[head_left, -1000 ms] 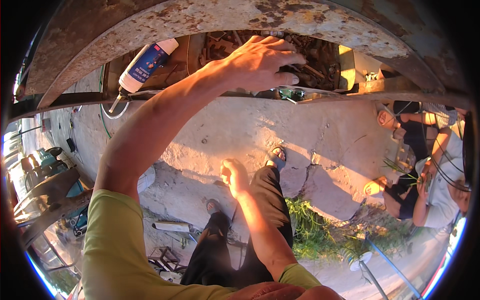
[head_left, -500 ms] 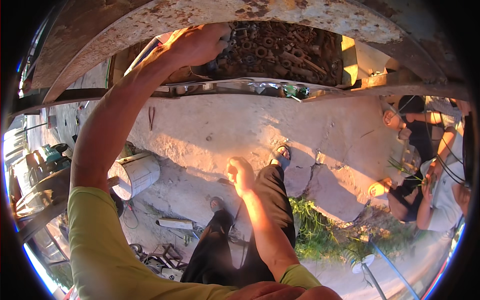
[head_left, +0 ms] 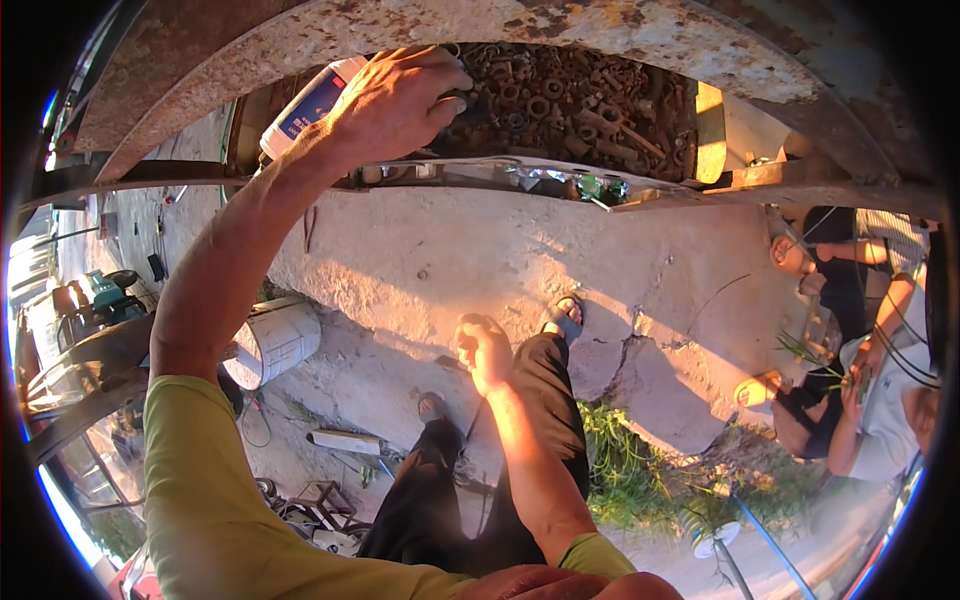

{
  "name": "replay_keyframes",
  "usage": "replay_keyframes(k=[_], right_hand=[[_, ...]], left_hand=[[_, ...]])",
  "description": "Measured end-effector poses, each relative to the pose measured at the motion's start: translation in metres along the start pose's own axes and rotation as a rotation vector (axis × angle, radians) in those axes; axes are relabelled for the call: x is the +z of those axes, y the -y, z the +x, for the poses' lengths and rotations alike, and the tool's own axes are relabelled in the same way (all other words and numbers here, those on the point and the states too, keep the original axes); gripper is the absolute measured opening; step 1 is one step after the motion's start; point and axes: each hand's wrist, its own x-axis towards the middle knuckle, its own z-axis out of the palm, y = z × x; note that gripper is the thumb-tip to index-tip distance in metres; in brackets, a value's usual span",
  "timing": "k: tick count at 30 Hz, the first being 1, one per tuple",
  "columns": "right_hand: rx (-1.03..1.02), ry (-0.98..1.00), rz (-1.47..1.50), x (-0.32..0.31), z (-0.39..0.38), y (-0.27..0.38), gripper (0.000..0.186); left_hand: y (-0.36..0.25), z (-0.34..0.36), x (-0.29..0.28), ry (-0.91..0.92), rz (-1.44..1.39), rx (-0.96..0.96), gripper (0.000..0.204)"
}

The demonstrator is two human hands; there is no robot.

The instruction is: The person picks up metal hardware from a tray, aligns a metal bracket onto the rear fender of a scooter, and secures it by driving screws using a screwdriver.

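Head view: the left hand [head_left: 398, 100] is located at the left end of the loose nuts and bolts [head_left: 570, 105], which fill an open bin [head_left: 709, 135] under the rusty curved beam [head_left: 600, 32]. The hardware lies directly to the right of its fingertips and extends rightward away from them. The left fingers are bent, with the thumb set apart below them; because the fingertips are shaded and partly hidden, it cannot be determined whether they grasp a piece or touch the pile.

The right hand [head_left: 486, 355] is well apart from the bin, in front of the body above the ground. Its fingers are loosely curled; whether the palm is empty cannot be verified.

Quantities: nuts and bolts, many, overlapping, not countable; bin, one; bottle [head_left: 312, 110] with blue label, one, tilted, at the left of the left hand and partly covered by its wrist; white bucket [head_left: 275, 345], one, on its side on the concrete ground [head_left: 400, 265]; sandals [head_left: 569, 318], two, one on each foot of the person; co-workers [head_left: 890, 410], at least two, at the right edge.
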Motion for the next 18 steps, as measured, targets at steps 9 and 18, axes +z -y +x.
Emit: replay_keyframes(k=[9, 18], right_hand=[[-0.012, 0.0, 0.003, 0.0, -0.001, 0.004, 0.015], [0.007, -0.003, -0.037, 0.002, -0.001, 0.007, 0.018]], left_hand=[[-0.023, 0.022, 0.01, 0.003, -0.164, -0.048, 0.022], [-0.073, 0.113, 0.064, 0.265, -0.163, -0.43, 0.069]])
